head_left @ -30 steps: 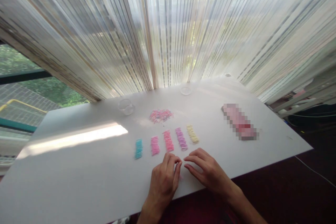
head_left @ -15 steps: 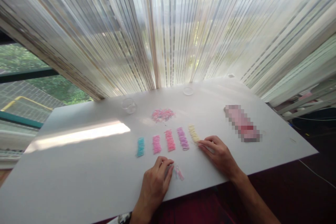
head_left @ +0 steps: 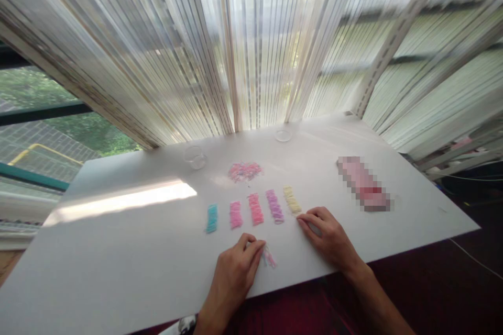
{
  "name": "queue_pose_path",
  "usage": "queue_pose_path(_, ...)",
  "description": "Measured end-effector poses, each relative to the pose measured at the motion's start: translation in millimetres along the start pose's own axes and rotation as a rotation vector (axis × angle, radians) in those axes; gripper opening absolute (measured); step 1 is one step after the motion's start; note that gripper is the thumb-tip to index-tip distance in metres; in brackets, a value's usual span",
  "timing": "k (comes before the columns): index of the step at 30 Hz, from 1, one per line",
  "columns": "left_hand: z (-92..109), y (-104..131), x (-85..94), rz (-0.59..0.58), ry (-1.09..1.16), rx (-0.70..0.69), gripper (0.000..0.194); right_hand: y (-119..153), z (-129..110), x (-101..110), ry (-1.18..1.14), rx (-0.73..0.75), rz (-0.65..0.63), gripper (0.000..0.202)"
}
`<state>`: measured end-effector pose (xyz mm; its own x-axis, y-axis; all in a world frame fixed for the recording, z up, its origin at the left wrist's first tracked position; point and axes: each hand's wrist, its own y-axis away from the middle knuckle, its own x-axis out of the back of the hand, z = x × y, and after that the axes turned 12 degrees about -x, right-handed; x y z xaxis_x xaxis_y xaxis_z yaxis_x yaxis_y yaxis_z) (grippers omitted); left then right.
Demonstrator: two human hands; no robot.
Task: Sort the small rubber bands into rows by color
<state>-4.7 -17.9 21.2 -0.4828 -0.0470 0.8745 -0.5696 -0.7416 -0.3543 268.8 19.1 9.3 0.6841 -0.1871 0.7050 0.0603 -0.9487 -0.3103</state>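
A white table (head_left: 129,261) is standing by a striped curtain (head_left: 251,42), sun streaking its left half. Near the front edge, the left hand (head_left: 236,264) is pressing thumb and finger together at a small bunch (head_left: 270,257) pointing toward that edge. The right hand's (head_left: 330,235) fingertips are meeting at the near end of the yellow row (head_left: 291,200), whose long axis is running roughly front to back; I can't tell what either is pinching.

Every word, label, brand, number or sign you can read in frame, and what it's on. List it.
None readable.
Pink pixelated item on the table: masked, any print unreadable.
Small grey patch at the far right corner: too small to tell.
Clear container and mixed pile: no lettering shows.
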Motion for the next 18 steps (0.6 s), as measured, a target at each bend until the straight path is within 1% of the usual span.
queue_pose_path(3,1,-1,1.6,-0.038,0.017,0.001,0.031,-1,2,-1,-0.006,0.008,0.008,0.015)
queue_pose_path(6,2,-3,1.3,-0.070,0.025,0.013,0.024,1,0,0,-0.021,0.012,0.020,0.015)
queue_pose_path(10,1,-8,0.7,-0.105,0.025,0.030,0.015,10,-18,-3,-0.052,0.025,-0.001,0.013)
queue_pose_path(15,2,-9,0.7,-0.126,0.026,0.025,0.012,27,-50,-16,-0.123,0.043,-0.223,0.012)
queue_pose_path(16,3,-9,0.3,-0.124,0.020,0.022,0.013,30,-55,-19,-0.121,0.042,-0.257,0.012)
queue_pose_path(18,3,-8,-1.2,-0.113,0.004,0.015,0.014,35,-62,-24,-0.097,0.035,-0.282,0.013)
